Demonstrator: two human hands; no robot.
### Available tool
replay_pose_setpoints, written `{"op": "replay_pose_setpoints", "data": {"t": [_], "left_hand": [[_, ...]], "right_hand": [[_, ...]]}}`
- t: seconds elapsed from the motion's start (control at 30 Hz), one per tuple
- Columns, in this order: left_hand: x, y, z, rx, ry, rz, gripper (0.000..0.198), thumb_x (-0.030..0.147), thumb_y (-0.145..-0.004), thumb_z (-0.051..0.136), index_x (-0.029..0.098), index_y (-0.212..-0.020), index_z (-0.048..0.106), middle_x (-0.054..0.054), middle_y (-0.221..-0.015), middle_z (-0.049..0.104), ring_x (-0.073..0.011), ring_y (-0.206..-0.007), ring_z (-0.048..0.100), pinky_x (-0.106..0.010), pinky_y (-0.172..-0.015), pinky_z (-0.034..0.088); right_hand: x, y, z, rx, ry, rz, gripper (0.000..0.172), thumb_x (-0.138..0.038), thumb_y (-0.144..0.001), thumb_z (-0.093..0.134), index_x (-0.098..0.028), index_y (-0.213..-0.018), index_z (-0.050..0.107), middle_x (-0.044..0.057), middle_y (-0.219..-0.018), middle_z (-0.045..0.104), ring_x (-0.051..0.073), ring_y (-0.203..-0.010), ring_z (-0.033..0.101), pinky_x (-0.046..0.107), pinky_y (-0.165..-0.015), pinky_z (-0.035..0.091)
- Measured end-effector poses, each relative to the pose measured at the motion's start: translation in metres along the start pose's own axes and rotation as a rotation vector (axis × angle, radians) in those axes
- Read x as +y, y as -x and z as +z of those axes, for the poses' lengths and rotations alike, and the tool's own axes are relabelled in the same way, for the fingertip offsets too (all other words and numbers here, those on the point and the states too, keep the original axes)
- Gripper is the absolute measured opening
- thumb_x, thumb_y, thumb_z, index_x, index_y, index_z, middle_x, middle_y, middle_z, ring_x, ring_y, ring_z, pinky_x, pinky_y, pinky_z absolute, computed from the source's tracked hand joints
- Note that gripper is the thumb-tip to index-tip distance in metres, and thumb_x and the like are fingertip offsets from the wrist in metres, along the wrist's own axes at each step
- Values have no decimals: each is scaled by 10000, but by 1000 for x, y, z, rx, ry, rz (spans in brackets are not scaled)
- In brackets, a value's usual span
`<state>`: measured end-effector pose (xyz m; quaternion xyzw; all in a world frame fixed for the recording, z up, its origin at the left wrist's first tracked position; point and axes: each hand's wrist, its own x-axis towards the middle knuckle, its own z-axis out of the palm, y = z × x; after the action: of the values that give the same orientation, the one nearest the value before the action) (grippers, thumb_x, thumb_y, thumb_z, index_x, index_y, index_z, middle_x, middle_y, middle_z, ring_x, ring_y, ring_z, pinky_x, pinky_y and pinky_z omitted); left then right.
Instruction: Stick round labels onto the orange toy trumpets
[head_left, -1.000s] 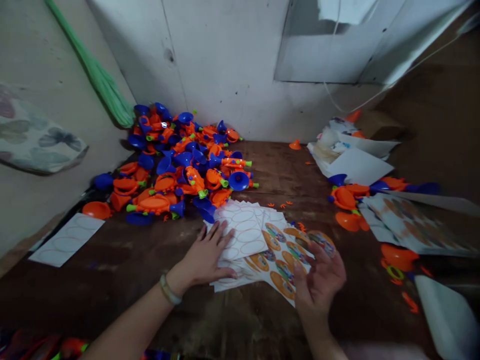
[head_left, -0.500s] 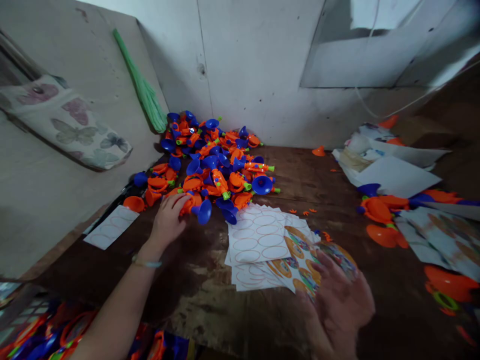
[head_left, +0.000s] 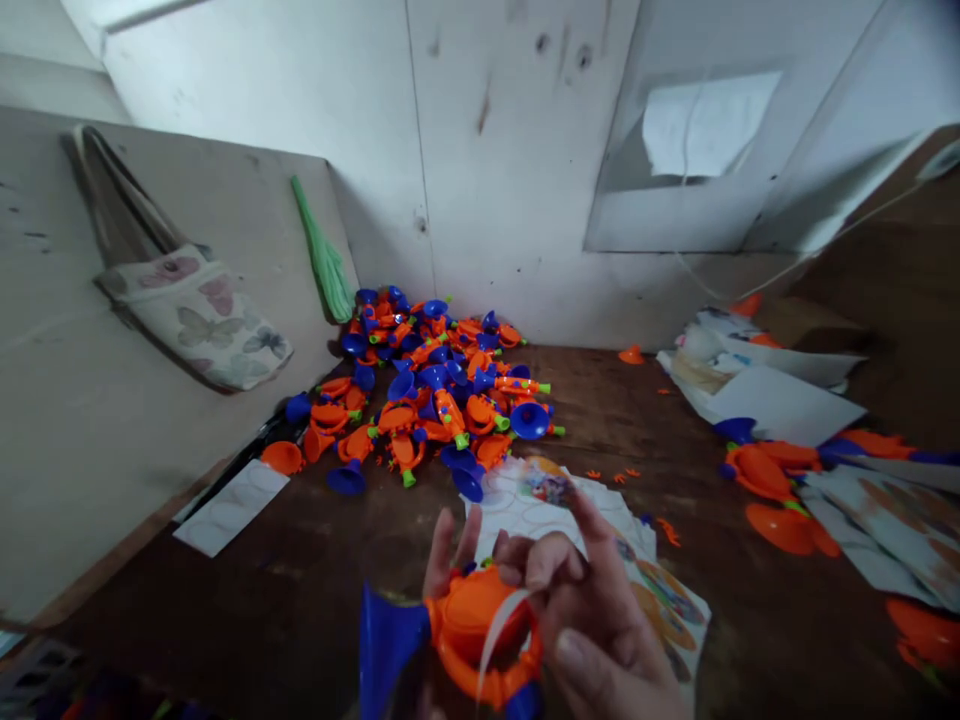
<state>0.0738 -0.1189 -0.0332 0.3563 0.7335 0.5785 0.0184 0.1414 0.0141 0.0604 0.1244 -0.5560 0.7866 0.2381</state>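
Orange plastic toy trumpet (head_left: 469, 620) with blue bell (head_left: 382, 640)

The toy trumpets (head_left: 442, 400) — orange bodies, blue bells, green mouthpieces.

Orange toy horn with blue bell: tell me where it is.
The orange plastic toy horn sits bottom centre in the head view, held by the right hand and left fingers, in front of the white sticker sheets.

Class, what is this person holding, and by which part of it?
A toy trumpet, orange and blue, held by its round orange body: left fingers behind it, right hand at its side.
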Motion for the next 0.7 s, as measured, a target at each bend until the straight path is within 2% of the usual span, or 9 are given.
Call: {"op": "replay_pose_setpoints", "data": {"t": [0.03, 0.07, 0.1, 0.17, 0.27, 0.4, 0.57, 0.7], "left_hand": [[-1, 2, 1, 28, 137, -22, 806, 578, -1141, 413, 508, -1794, -55, -88, -1756, 529, -361, -1459, 683, -645, -1173, 604], [1, 5, 0, 54, 282, -57, 786, 572, -1152, 375, 495, -1796, -69, -91, -1777, 501, -362, -1476, 671, -632, -1167, 615], [4, 8, -2, 79, 406, -96, 753, 563, -1158, 351, 474, -1807, -21, -98, -1778, 500, -362, -1476, 671, -610, -1156, 629], [14, 11, -4, 132, 508, -157, 693, 541, -1161, 357, 408, -1810, 156, -117, -1748, 540, -360, -1449, 694, -555, -1132, 656], [32, 5, -2, 235, 451, -105, 651, 540, -1132, 458, 359, -1741, 314, -138, -1765, 512, -369, -1472, 674, -530, -1097, 678], [47, -3, 3, 291, 333, 28, 618, 552, -1111, 521, 408, -1668, 296, -142, -1858, 334, -381, -1556, 589, -585, -1133, 646], [54, -1, 1, 281, 319, 47, 613, 631, -1082, 569, 432, -1611, 332, -134, -1843, 362, -401, -1546, 596, -659, -1165, 600], [53, -1, 0, 289, 372, 34, 635, 665, -1052, 612, 418, -1588, 377, -130, -1823, 409, -405, -1519, 623, -643, -1170, 599]], "right_hand": [[1, -2, 1, -17, -17, 5, 744, -580, -1015, 732, -492, -1688, 426, 47, -979, 707, 310, -998, 807, 552, -875, 727], [0, -3, 2, -23, -24, 12, 735, -544, -1027, 738, -491, -1686, 417, 32, -975, 697, 271, -918, 797, 479, -804, 734], [-1, -5, 3, -18, -14, 15, 716, -503, -1038, 744, -491, -1677, 422, 17, -968, 686, 230, -842, 775, 403, -738, 724], [-4, -7, 3, 42, 64, -6, 662, -388, -1058, 750, -499, -1640, 454, -10, -966, 666, 168, -782, 733, 297, -687, 691], [-6, -10, 6, 186, 249, -120, 688, -232, -1044, 760, -487, -1609, 462, -25, -1006, 651, 136, -813, 718, 238, -701, 676], [-1, -9, 12, 300, 451, -251, 813, -134, -990, 762, -437, -1645, 387, 7, -1110, 636, 165, -933, 722, 286, -774, 709], [0, -5, 16, 300, 495, -274, 874, -67, -951, 748, -435, -1643, 361, 12, -1116, 594, 169, -932, 696, 285, -755, 708], [-2, -4, 16, 298, 471, -240, 879, -64, -947, 749, -441, -1640, 361, 9, -1112, 588, 174, -960, 698, 281, -750, 701]]}}
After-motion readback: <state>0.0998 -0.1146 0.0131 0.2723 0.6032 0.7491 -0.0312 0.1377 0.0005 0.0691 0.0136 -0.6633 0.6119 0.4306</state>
